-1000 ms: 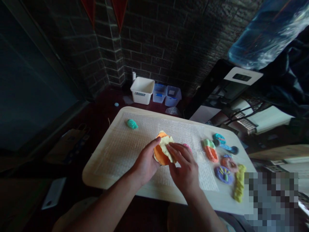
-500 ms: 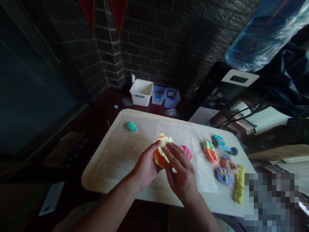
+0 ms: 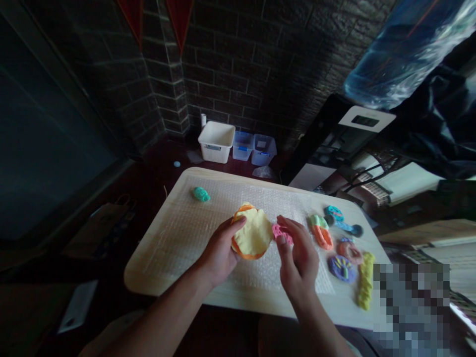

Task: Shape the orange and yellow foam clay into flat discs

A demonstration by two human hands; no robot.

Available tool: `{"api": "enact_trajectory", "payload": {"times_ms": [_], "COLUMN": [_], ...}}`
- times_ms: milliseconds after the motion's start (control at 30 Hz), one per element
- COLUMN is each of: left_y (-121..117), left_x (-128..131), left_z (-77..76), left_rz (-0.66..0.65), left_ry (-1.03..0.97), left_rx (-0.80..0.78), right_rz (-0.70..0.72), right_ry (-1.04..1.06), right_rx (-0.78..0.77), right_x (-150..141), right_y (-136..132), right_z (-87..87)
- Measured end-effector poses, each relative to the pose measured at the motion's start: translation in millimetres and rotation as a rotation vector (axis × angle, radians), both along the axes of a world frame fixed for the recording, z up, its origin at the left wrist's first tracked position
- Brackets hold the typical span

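Observation:
My left hand point(image 3: 222, 248) grips a round, flat disc of modelling clay point(image 3: 255, 233), pale yellow on top with orange showing at its rim. The left thumb lies over the disc's left edge. Just right of the disc is a bumpy pink clay lump point(image 3: 281, 232), low over the bubble wrap. My right hand point(image 3: 301, 253) has closed around this lump, thumb in front and fingers behind; part of it is hidden. A teal clay piece point(image 3: 201, 194) lies at the back left of the bubble wrap point(image 3: 178, 233).
On the right of the wooden table point(image 3: 148, 280) sit an orange-and-green clay piece point(image 3: 322, 235), a blue one point(image 3: 334, 213), a purple disc point(image 3: 341, 269), a pinkish ring point(image 3: 351, 252) and a yellow strip point(image 3: 366, 282). A white bin point(image 3: 216, 144) stands behind on the floor.
My right hand has left the clay disc and moved right to the pink lump. The left hand still holds the disc, its yellow face now uncovered. The view has shifted slightly.

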State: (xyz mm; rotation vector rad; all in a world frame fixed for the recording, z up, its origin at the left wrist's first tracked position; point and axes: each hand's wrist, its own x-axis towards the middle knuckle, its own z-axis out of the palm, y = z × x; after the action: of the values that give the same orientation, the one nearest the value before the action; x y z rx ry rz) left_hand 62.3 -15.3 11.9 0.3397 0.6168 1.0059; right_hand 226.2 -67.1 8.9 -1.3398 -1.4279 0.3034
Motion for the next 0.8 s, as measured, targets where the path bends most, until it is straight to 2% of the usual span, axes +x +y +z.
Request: {"api": "enact_trajectory", "payload": {"times_ms": [133,267,467,633,800], "left_y": [-0.1,-1.7,-3.4,-2.7,-4.5], "left_x": [2.7,4.7,3.4,4.0,7.1], "left_z": [-2.9,-2.8,-2.8,-6.6,-3.2], "left_rz": [-0.024,-0.032,-0.125,-0.078,-0.046], "left_ry": [0.017,0.052,0.071,0.086,0.097], "left_rx": [0.014,0.053,0.132,0.109,0.150], "right_rz": [0.052,0.036,-0.041,0.007,0.059], "right_ry": [0.291,0.294,0.306,0.412,0.540], "right_rx": [-0.190,-0.205,-0.208,-0.329,-0.416], "right_x": [3.2,2.8,3.8,4.9,6.4], "right_y": [9.1,11.0,10.6,11.6,11.4], "right_z": [-2.0,0.1,-4.0,-5.3,-7.5]}}
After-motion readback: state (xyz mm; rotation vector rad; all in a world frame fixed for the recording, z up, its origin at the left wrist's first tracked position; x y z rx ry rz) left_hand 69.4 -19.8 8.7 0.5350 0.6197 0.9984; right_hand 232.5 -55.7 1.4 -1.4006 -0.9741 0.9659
